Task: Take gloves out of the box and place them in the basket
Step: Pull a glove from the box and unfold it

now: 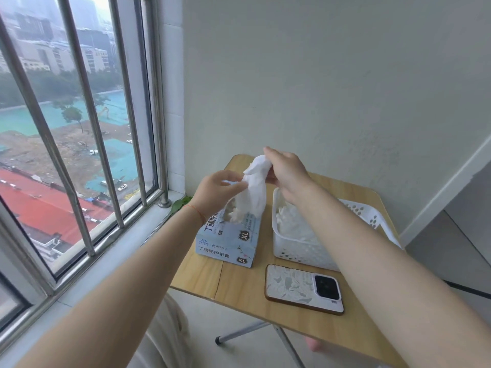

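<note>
A pale blue glove box marked XL lies on the small wooden table. A white glove hangs above the box's opening, its lower end still at the slot. My right hand pinches the glove's top. My left hand pinches its side just above the box. To the right of the box stands a white perforated basket with several white gloves lying inside.
A phone in a patterned case lies face down on the table's near right part. A barred window and sill run along the left. A wall stands right behind the table. The table's metal legs show below.
</note>
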{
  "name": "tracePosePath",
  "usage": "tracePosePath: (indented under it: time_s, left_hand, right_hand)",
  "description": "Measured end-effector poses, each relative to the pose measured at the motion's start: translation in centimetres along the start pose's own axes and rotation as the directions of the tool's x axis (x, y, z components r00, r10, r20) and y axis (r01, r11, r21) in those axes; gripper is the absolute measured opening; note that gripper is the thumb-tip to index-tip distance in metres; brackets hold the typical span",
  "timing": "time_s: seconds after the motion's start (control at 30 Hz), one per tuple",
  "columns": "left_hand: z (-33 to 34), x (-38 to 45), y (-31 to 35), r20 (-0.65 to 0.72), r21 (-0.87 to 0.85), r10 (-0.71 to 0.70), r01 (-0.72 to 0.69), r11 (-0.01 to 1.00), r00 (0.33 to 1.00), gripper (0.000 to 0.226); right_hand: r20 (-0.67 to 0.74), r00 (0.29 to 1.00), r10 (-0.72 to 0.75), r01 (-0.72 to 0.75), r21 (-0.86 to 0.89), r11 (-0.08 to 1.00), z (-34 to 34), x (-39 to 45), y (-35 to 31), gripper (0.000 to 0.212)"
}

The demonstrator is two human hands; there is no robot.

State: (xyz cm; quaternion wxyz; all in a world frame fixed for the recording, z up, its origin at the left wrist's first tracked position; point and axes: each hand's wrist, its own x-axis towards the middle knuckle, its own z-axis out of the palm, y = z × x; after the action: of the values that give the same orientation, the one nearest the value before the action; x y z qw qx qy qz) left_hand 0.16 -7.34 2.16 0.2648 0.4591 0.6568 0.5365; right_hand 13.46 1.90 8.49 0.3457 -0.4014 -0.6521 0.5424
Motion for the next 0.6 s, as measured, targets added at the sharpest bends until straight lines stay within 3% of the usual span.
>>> tracePosePath:
  time_s: [0.13,0.27,0.47,0.6]
  left_hand:
    - [-0.2,-0.1,1.6,0.061,-0.225,-0.094,0.105,0.969,0.994,0.010]
    - [-0.8,-0.4,2.1,0.086,-0.334,-0.145,0.166,0.928,0.986,0.040]
    - [-0.8,-0.7,2.0,0.230,-0.417,-0.233,0.312,0.854,0.945,0.025]
    - [-1.2,-0.4,1.2,0.198,-0.407,-0.243,0.305,0.861,0.950,0.032]
  right_hand:
    - [0.006,0.996,0.089,-0.089,0.169,0.982,-1.3,-0.8,-0.4,0.028]
    - [0.004,0.983,0.186,-0.181,0.247,0.952,-2.7,-1.2,0.4,0.027]
    - [-0.066,0.965,0.255,-0.223,0.310,0.924,-3.3,-1.5,1.2,0.022]
    - [-0.056,0.972,0.228,-0.203,0.285,0.937,-3.5,-0.9,1.4,0.014]
